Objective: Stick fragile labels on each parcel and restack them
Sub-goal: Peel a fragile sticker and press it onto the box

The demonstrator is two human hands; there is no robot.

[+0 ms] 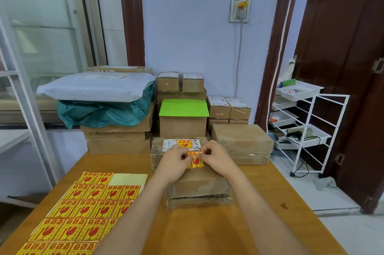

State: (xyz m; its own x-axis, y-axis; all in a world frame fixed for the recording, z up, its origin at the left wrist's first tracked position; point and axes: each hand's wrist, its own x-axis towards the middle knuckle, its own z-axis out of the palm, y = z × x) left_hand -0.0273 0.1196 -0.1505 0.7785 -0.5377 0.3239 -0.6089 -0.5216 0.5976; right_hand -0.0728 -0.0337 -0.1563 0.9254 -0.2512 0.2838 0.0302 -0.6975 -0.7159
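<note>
My left hand [173,161] and my right hand [216,156] both pinch one yellow-and-red fragile label [195,161] by its top edge, holding it above a brown cardboard parcel [199,188] near me on the wooden table [207,234]. Behind that parcel lies another parcel [158,155] with a white shipping slip and a fragile label [185,143] stuck on its top. A sheet of fragile labels [83,209] lies flat at the table's left front, with some spots peeled bare.
A larger taped parcel [243,142] sits at the right rear of the table. Stacked boxes, a green-topped box [184,117], and grey and teal mailer bags [97,97] line the wall. A white wire trolley [305,128] stands right of the table.
</note>
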